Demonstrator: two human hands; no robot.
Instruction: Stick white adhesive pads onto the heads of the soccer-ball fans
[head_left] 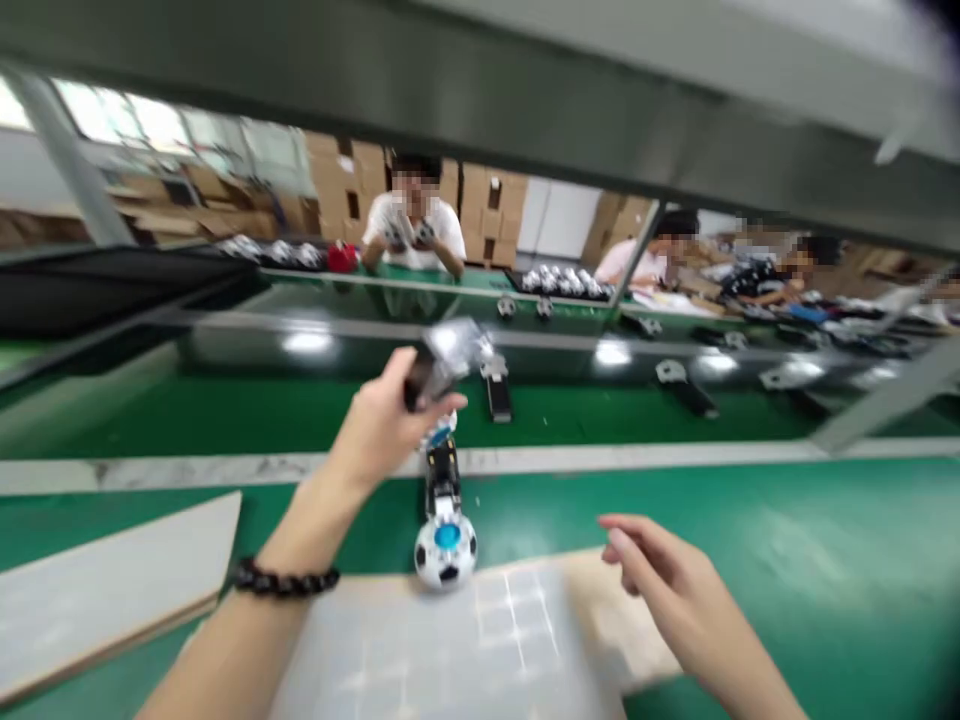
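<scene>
My left hand [379, 420] is closed around the black end of a blurred black-and-white device [446, 355], raised over the edge of the belt. Below it, a football-patterned device [444, 550] lies with its ball end on the near edge of a pale board [442, 650]; a blue disc shows on the ball, and its black body has parts exposed. Another blue disc [439, 436] shows just under my left hand. To the right, over the bare table, my right hand [675, 590] hangs loosely curled, with nothing visible in its fingers.
A green conveyor belt [570, 410] crosses ahead, carrying several similar devices [495, 388]. A second pale board [112, 590] lies at left. Co-workers [415, 220] sit across the belt beside trays of balls [566, 282]. A metal beam [450, 90] runs overhead.
</scene>
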